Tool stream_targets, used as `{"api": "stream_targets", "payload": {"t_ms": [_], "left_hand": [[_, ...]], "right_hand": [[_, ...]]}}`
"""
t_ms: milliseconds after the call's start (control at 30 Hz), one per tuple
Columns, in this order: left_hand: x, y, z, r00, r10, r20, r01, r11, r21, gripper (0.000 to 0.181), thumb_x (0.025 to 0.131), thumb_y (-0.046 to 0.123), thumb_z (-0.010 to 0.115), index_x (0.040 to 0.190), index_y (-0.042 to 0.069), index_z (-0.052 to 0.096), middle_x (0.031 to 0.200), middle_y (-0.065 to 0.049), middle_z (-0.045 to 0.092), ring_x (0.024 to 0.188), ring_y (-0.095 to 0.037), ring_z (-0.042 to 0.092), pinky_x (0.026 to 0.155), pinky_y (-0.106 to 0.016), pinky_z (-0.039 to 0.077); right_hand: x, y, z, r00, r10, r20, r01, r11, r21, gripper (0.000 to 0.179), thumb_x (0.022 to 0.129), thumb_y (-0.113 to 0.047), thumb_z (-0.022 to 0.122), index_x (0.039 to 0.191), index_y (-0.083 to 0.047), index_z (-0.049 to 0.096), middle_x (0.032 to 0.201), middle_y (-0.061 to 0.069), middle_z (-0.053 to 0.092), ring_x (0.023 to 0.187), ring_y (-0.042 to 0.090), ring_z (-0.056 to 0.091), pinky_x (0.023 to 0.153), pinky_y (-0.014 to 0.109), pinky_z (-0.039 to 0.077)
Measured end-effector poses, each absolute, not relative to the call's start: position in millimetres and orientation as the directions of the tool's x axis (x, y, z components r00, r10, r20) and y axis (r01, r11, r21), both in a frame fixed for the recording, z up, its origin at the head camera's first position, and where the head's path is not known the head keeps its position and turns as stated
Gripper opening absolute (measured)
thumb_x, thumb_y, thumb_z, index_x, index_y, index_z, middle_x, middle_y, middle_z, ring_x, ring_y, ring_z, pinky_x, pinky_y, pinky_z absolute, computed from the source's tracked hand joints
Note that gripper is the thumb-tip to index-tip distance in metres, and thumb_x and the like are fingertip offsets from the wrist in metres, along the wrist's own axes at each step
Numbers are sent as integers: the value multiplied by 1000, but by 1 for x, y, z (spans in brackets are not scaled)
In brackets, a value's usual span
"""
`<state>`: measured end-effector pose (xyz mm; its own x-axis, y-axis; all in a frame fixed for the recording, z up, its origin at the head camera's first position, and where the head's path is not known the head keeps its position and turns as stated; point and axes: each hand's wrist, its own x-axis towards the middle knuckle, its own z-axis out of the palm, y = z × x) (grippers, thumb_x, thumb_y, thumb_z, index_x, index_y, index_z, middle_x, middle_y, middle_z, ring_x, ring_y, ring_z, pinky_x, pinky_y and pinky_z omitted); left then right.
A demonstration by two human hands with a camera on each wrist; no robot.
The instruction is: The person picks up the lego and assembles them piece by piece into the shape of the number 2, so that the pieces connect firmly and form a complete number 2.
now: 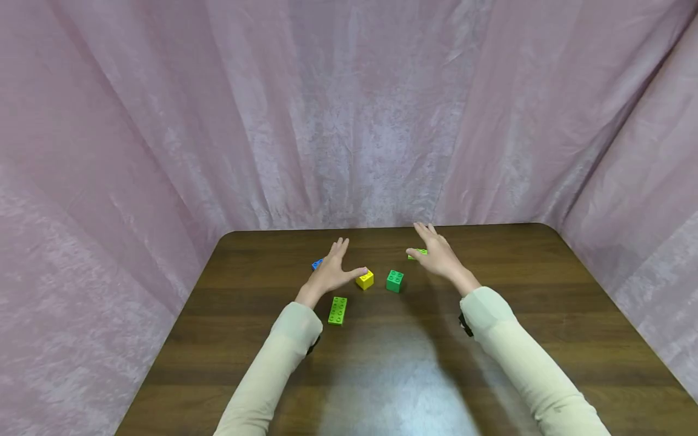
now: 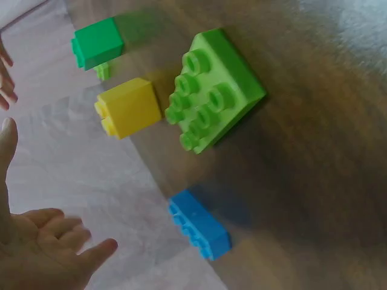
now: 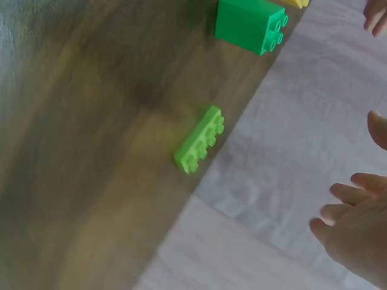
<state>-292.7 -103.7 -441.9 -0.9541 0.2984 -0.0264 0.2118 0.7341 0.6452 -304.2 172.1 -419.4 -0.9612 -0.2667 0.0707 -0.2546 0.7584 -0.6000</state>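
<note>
Both hands hover over the table with fingers spread, holding nothing. In the head view my left hand (image 1: 329, 275) is above the blue brick (image 2: 199, 225) and the yellow brick (image 1: 365, 280), covering part of each. A lime-green brick (image 1: 337, 310) with two rows of studs lies just right of the left wrist. My right hand (image 1: 438, 257) is over a second, narrow light-green brick (image 3: 199, 141), partly hiding it in the head view. Between the two hands a dark-green brick (image 1: 394, 281) sits studs up, apart from the yellow one.
The brown wooden table (image 1: 262, 363) has rounded far corners. Pink velvet curtains (image 1: 354, 121) hang behind it and along both sides. Light reflects off the tabletop at the near middle. A dark band shows at each sleeve cuff.
</note>
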Motion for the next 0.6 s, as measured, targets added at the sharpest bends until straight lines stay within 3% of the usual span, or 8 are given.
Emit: {"api": "stream_targets", "payload": {"t_ms": [167,400,600], "left_hand": [[-293,-104,-454,-954,297,-31,214,752,624,88,89,52,64,156,13,23,162,-16,21,145,-37,31,113,-53,35],[-288,-101,-474,-942,332,-52,223,733,643,84,89,49,66,153,9,30,158,-20,30,142,-39,35,111,-52,38],[-290,-104,-481,-938,345,-48,240,741,627,84,88,48,67,152,6,32,155,-19,36,137,-39,43,108,-51,41]], "right_hand": [[-308,178,-428,-981,-190,-48,-95,676,-731,72,102,-35,49,157,-9,10,162,27,3,149,47,6,116,64,18],[-308,195,-449,-991,-113,-64,-25,649,-761,84,96,-54,50,158,-11,12,159,32,10,146,50,12,115,64,21],[-314,194,-462,-992,-97,-78,-6,658,-753,76,100,-37,51,156,-4,13,159,32,8,147,49,8,117,62,17]]}}
